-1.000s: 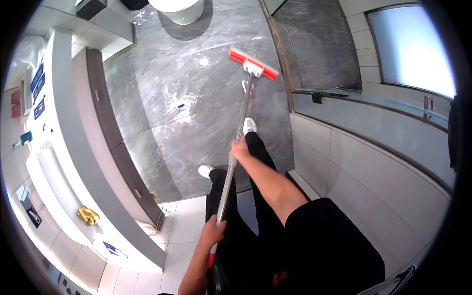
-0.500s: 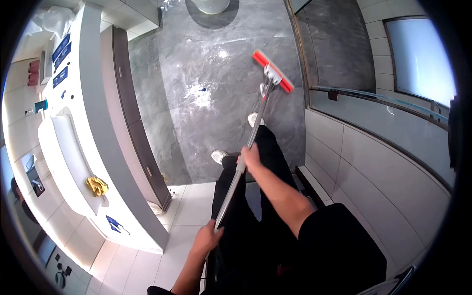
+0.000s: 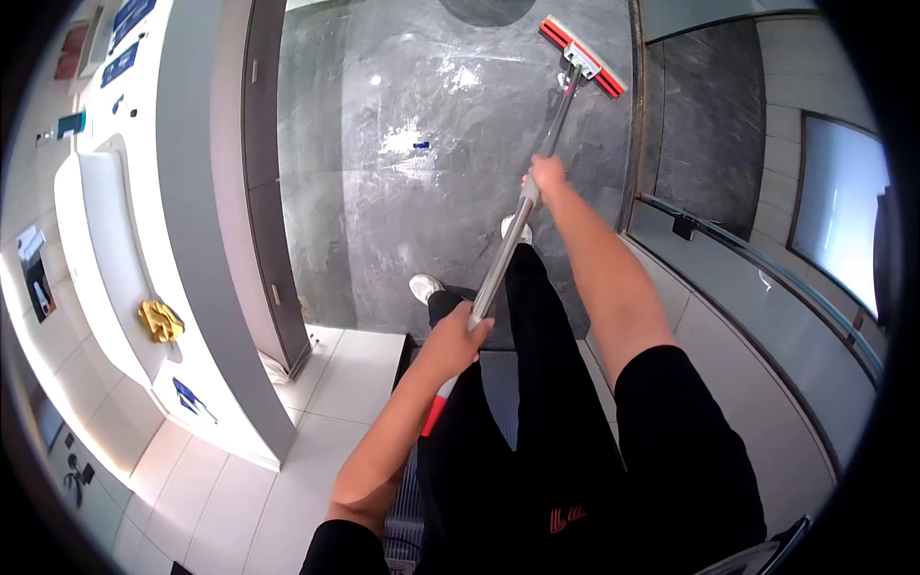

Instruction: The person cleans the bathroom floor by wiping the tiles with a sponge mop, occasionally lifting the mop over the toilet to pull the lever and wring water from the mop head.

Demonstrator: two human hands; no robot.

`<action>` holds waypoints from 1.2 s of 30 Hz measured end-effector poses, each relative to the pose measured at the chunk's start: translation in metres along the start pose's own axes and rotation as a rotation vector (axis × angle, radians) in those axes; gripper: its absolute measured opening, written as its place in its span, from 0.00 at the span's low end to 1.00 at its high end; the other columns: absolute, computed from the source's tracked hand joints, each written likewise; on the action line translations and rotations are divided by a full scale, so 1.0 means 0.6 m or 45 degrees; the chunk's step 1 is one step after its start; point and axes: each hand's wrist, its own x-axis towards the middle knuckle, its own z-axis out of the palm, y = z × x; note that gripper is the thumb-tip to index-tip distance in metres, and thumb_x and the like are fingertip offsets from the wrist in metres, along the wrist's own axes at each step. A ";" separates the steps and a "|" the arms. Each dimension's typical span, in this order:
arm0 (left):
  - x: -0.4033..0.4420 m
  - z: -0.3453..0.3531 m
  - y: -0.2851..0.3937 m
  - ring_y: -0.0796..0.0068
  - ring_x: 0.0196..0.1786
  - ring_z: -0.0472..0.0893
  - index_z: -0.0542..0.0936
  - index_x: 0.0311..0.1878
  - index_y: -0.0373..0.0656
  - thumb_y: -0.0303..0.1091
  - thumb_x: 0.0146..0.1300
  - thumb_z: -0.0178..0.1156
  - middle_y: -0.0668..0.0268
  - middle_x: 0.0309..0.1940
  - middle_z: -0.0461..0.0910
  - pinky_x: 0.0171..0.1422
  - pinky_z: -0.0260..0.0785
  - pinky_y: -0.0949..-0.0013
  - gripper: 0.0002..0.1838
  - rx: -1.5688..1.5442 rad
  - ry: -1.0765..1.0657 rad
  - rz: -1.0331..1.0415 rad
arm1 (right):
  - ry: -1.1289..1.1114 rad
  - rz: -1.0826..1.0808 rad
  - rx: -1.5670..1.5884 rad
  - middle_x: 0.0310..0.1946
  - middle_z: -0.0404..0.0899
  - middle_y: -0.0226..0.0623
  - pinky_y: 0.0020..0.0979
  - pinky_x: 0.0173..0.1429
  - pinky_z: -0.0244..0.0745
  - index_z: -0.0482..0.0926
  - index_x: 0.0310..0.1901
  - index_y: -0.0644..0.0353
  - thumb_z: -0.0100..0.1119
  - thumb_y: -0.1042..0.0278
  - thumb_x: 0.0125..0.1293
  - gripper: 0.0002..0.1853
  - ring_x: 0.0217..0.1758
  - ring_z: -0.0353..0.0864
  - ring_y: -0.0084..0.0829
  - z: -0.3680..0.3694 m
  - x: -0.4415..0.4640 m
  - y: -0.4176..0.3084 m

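Observation:
A sponge mop (image 3: pixel 503 251) with a metal pole slants across the view, its red and white head (image 3: pixel 583 57) on the grey floor at the far right. My left hand (image 3: pixel 455 343) is closed around the lower part of the pole, and a red grip end pokes out below it. Farther up, my right hand (image 3: pixel 547 176) is wrapped round the pole near its grey collar. Both arms reach forward, the right one nearly straight. Wet, shiny patches show on the floor (image 3: pixel 326 220) left of the mop.
A small blue object (image 3: pixel 421 145) lies on the floor. On the left stand a cabinet (image 3: pixel 264 144) and a white counter with a basin (image 3: pixel 120 230) and a yellow cloth (image 3: pixel 159 321). A glass partition with a rail (image 3: pixel 757 264) runs along the right. My shoes (image 3: pixel 425 287) are on the grey floor.
Both hands and the mop have moved forward, away from my body. The mop head has slid farther up and right across the floor. My view has also shifted.

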 end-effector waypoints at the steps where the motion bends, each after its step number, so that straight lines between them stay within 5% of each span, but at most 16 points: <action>1: -0.017 -0.006 -0.021 0.76 0.16 0.74 0.71 0.46 0.35 0.40 0.65 0.56 0.63 0.20 0.73 0.22 0.67 0.70 0.16 0.025 0.023 -0.015 | -0.021 -0.009 -0.026 0.28 0.69 0.43 0.39 0.20 0.74 0.61 0.46 0.65 0.50 0.69 0.64 0.13 0.19 0.73 0.34 0.017 -0.008 0.017; 8: -0.276 -0.094 -0.201 0.63 0.20 0.77 0.72 0.44 0.36 0.39 0.62 0.59 0.55 0.20 0.75 0.27 0.68 0.62 0.16 0.142 0.150 -0.322 | -0.075 0.159 -0.176 0.32 0.75 0.55 0.41 0.22 0.77 0.59 0.51 0.70 0.51 0.70 0.63 0.19 0.21 0.80 0.46 0.192 -0.268 0.254; 9: -0.321 -0.110 -0.232 0.57 0.25 0.78 0.72 0.45 0.37 0.39 0.61 0.60 0.51 0.23 0.76 0.31 0.68 0.58 0.17 0.174 0.159 -0.399 | 0.026 -0.171 -0.469 0.35 0.75 0.56 0.40 0.22 0.78 0.59 0.51 0.70 0.51 0.70 0.63 0.20 0.21 0.80 0.45 0.224 -0.260 0.374; 11: -0.388 -0.144 -0.285 0.45 0.35 0.80 0.72 0.46 0.37 0.41 0.58 0.61 0.44 0.30 0.79 0.38 0.69 0.52 0.19 0.240 0.180 -0.550 | -0.162 0.288 -0.116 0.37 0.74 0.57 0.39 0.22 0.78 0.57 0.53 0.71 0.51 0.71 0.62 0.22 0.20 0.80 0.45 0.265 -0.405 0.316; 13: -0.441 -0.180 -0.308 0.42 0.40 0.78 0.73 0.46 0.39 0.42 0.56 0.63 0.43 0.32 0.79 0.40 0.69 0.51 0.20 0.493 0.275 -0.574 | -0.253 0.320 -0.042 0.34 0.73 0.53 0.40 0.21 0.78 0.57 0.48 0.70 0.51 0.71 0.62 0.18 0.21 0.81 0.45 0.310 -0.441 0.384; 14: -0.459 -0.198 -0.325 0.43 0.38 0.78 0.73 0.45 0.41 0.43 0.55 0.64 0.45 0.32 0.79 0.41 0.69 0.51 0.20 0.565 0.332 -0.529 | -0.265 0.332 0.012 0.33 0.72 0.52 0.40 0.21 0.79 0.57 0.48 0.70 0.50 0.72 0.62 0.18 0.22 0.81 0.45 0.328 -0.452 0.402; 15: -0.470 -0.217 -0.332 0.57 0.20 0.79 0.74 0.42 0.38 0.41 0.55 0.64 0.51 0.19 0.77 0.31 0.70 0.57 0.18 0.712 0.368 -0.390 | -0.273 0.341 0.067 0.33 0.72 0.51 0.41 0.21 0.79 0.58 0.47 0.69 0.50 0.72 0.62 0.17 0.23 0.81 0.45 0.340 -0.464 0.410; 17: -0.474 -0.247 -0.302 0.43 0.39 0.78 0.74 0.44 0.40 0.41 0.53 0.64 0.48 0.32 0.79 0.41 0.69 0.51 0.19 0.593 0.263 -0.522 | -0.277 0.320 0.163 0.30 0.69 0.46 0.43 0.22 0.78 0.60 0.45 0.66 0.49 0.73 0.62 0.12 0.21 0.77 0.41 0.343 -0.482 0.397; 23: -0.464 -0.263 -0.276 0.48 0.38 0.79 0.73 0.47 0.42 0.40 0.55 0.63 0.51 0.31 0.80 0.41 0.70 0.51 0.19 0.932 0.230 -0.131 | -0.184 0.441 0.489 0.27 0.67 0.43 0.47 0.28 0.79 0.64 0.38 0.67 0.49 0.72 0.64 0.08 0.23 0.75 0.40 0.256 -0.480 0.346; 29: -0.363 -0.180 -0.182 0.60 0.38 0.81 0.72 0.46 0.43 0.38 0.54 0.63 0.61 0.35 0.79 0.40 0.74 0.60 0.18 1.208 0.260 0.240 | -0.033 0.473 0.713 0.22 0.66 0.39 0.40 0.28 0.73 0.64 0.29 0.60 0.49 0.71 0.60 0.06 0.23 0.71 0.36 0.094 -0.346 0.345; 31: -0.369 -0.161 -0.137 0.60 0.44 0.80 0.73 0.46 0.42 0.34 0.54 0.63 0.61 0.42 0.79 0.47 0.74 0.62 0.17 1.062 0.488 0.658 | -0.014 0.476 0.631 0.22 0.67 0.39 0.40 0.30 0.73 0.65 0.29 0.61 0.48 0.73 0.57 0.04 0.24 0.71 0.36 0.056 -0.318 0.329; 33: -0.397 -0.137 -0.116 0.61 0.50 0.78 0.75 0.46 0.42 0.34 0.55 0.64 0.61 0.48 0.78 0.54 0.72 0.63 0.16 0.721 0.243 1.074 | -0.006 0.509 0.568 0.22 0.68 0.40 0.39 0.31 0.74 0.65 0.30 0.61 0.48 0.74 0.56 0.03 0.24 0.71 0.36 0.040 -0.311 0.320; 35: -0.418 -0.108 -0.147 0.60 0.55 0.76 0.76 0.46 0.42 0.36 0.55 0.65 0.61 0.52 0.76 0.57 0.70 0.63 0.16 0.202 -0.417 0.959 | -0.032 0.551 0.541 0.23 0.69 0.41 0.39 0.32 0.74 0.66 0.30 0.62 0.47 0.74 0.55 0.03 0.24 0.72 0.36 0.043 -0.317 0.282; 36: -0.411 -0.101 -0.189 0.60 0.56 0.75 0.77 0.50 0.44 0.39 0.55 0.66 0.61 0.54 0.75 0.58 0.69 0.64 0.20 0.195 -0.401 0.829 | -0.031 0.584 0.555 0.23 0.69 0.41 0.38 0.33 0.75 0.66 0.31 0.63 0.48 0.74 0.54 0.04 0.25 0.72 0.36 0.049 -0.319 0.265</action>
